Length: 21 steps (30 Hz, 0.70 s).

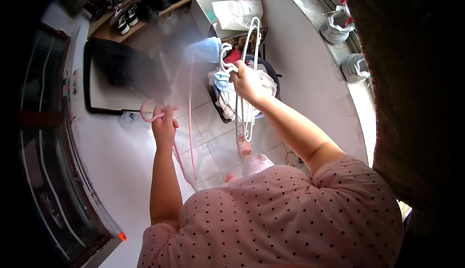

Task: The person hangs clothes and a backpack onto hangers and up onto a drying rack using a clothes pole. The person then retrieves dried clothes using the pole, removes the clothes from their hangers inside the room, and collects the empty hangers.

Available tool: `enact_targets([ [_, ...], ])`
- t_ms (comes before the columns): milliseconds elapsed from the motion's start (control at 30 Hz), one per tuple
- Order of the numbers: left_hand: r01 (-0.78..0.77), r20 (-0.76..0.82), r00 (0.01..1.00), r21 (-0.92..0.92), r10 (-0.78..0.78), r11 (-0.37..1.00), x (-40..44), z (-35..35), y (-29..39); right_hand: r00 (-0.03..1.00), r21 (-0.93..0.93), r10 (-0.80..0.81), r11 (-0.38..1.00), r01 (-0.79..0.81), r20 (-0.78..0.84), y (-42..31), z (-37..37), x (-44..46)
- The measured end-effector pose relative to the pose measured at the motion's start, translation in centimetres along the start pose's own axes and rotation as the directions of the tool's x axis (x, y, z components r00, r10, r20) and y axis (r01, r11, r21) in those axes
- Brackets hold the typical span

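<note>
My left hand (165,126) is closed round the neck of a pink hanger (191,137), whose hook curls out to the left. To the right, my right hand (246,83) grips several white hangers (251,40) near their hooks; their frames hang down in front of a dark basket (277,81). White clothes (264,86) and a light blue piece (222,80) lie in the basket. Another light blue cloth (206,50) shows above it, partly hazy. A blurred smudge hides part of the view above my left hand.
Wooden shelves (138,28) with shoes stand at the top left. Beside them is a white box (203,9) holding a printed bag (237,14). A black-rimmed board (104,93) leans at the left wall. White pots (335,27) line the sill at right. Pink slippers (245,144) show on the tiles.
</note>
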<state>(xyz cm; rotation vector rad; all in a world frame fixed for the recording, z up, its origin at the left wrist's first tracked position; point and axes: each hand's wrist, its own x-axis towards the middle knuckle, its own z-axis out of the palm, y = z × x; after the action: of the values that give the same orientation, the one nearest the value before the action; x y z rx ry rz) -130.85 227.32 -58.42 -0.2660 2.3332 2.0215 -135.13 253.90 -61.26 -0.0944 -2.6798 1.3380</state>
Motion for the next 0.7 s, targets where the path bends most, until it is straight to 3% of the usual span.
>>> enact_targets([
  [133, 0.090, -0.097, 0.993, 0.167, -0.074, 0.982, 1.4, -1.2, -0.7, 0.999, -0.239, 0.023, 0.971, -0.029, -0.028, 1.5, 0.8, 13.6],
  [233, 0.050, -0.136, 0.990, 0.200, -0.023, 0.978, 1.5, -1.3, -2.3, 0.996, -0.330, 0.088, 0.939, -0.094, -0.035, 2.6, 3.0, 21.4],
  [333, 0.093, -0.135, 0.988, 0.152, -0.073, 0.984, 1.2, -1.9, -3.7, 0.985, -0.387, 0.170, 0.910, -0.149, 0.020, 5.0, 6.1, 27.6],
  [467, 0.134, -0.119, 0.985, 0.066, -0.126, 0.989, 0.5, -2.8, -7.4, 0.966, -0.460, 0.257, 0.859, -0.224, 0.008, 8.4, 10.5, 32.3],
  [567, 0.142, -0.089, 0.986, 0.043, -0.138, 0.989, 0.4, -2.8, -9.2, 0.930, -0.262, 0.366, 0.901, -0.347, 0.025, 11.9, 14.0, 34.3],
  [633, 0.164, -0.077, 0.984, 0.003, -0.163, 0.987, 0.5, -2.2, -9.4, 0.937, -0.220, 0.349, 0.916, -0.336, 0.021, 13.5, 15.1, 34.6],
  [700, 0.152, -0.056, 0.987, -0.016, -0.152, 0.988, 1.1, -1.9, -9.6, 0.935, -0.356, 0.321, 0.900, -0.250, 0.154, 14.6, 14.8, 34.7],
])
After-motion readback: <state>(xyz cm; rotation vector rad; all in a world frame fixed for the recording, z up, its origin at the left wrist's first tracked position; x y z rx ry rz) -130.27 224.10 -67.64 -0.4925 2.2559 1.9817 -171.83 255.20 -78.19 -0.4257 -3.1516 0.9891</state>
